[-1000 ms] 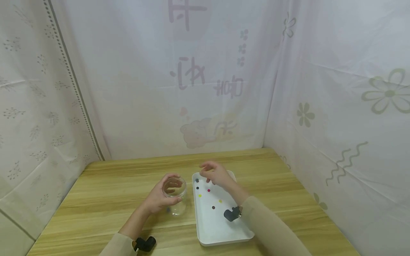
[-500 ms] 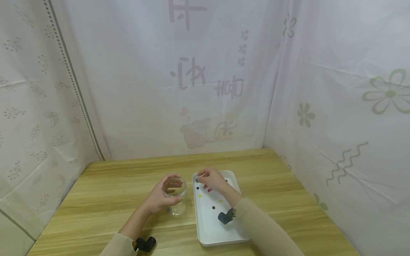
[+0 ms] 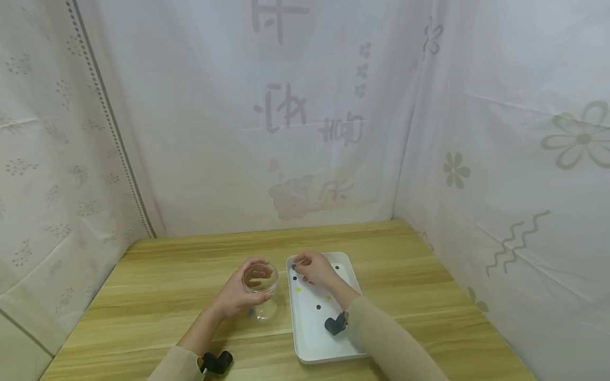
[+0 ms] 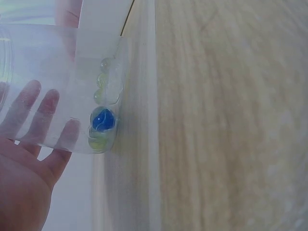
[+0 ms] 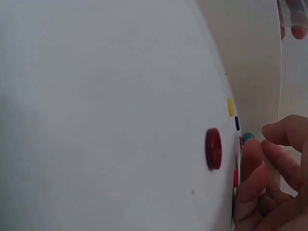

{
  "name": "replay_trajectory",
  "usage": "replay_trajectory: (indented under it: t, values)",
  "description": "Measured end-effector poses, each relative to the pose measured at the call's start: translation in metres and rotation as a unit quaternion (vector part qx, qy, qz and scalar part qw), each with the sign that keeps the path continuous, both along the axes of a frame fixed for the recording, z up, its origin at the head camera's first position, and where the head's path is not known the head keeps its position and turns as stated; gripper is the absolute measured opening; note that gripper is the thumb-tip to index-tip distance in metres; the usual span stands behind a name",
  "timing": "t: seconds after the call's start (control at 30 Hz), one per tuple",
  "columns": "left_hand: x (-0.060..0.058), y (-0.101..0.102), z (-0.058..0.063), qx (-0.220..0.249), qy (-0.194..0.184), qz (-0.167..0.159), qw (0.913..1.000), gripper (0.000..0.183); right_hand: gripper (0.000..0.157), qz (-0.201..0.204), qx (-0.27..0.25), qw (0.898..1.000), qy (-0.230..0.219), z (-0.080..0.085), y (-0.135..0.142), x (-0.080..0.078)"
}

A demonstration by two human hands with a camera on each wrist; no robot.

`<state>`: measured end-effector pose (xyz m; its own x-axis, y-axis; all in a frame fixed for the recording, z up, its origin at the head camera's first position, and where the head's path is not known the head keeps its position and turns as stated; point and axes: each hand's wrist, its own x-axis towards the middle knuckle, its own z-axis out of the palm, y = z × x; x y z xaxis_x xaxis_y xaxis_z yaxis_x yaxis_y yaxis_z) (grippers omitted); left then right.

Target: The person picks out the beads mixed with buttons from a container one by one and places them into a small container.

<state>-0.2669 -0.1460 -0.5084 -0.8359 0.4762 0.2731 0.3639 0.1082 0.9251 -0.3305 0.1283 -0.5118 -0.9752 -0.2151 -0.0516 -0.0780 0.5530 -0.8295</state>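
Observation:
My left hand (image 3: pixel 247 292) grips a clear glass jar (image 3: pixel 260 286) that stands on the wooden table (image 3: pixel 167 286) just left of a white tray (image 3: pixel 329 344). In the left wrist view the jar (image 4: pixel 72 86) holds a blue marble (image 4: pixel 102 119) and a few pale ones, with my fingers (image 4: pixel 29 115) showing through the glass. My right hand (image 3: pixel 296 266) reaches into the tray's far left corner. There, thumb and forefinger (image 5: pixel 252 159) curl round a teal bead (image 5: pixel 248 138). Red (image 5: pixel 212 148), yellow (image 5: pixel 230 107) and blue (image 5: pixel 237 122) beads lie beside it.
Several small coloured beads are scattered over the tray floor, among them a yellow one (image 3: pixel 298 290) and a dark red one (image 3: pixel 318 306). Black wrist cameras (image 3: pixel 216 362) (image 3: pixel 335 324) sit on both sleeves. White printed cloth walls (image 3: pixel 286 132) close in the table on three sides.
My right hand has dropped from above the tray down into its far left corner, fingertips closing on a bead. The left hand and jar have not moved.

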Motion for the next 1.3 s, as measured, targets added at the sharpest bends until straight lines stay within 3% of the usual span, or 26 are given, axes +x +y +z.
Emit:
replay_trajectory:
  t: [0.57,0.97,1.3]
  values:
    - [0.001,0.000,-0.001,0.008,-0.003,-0.005,1.0000,0.075,0.023,0.058,0.048,0.996,0.047,-0.011,0.003,-0.002]
    - [0.003,0.000,0.001,0.016,0.002,-0.007,0.9999,0.075,0.016,0.055,0.075,0.994,0.052,-0.010,0.000,0.000]
    - [0.001,0.000,-0.001,0.016,0.001,-0.006,0.9999,0.075,0.017,0.047,0.050,0.997,0.023,-0.005,0.002,0.000]
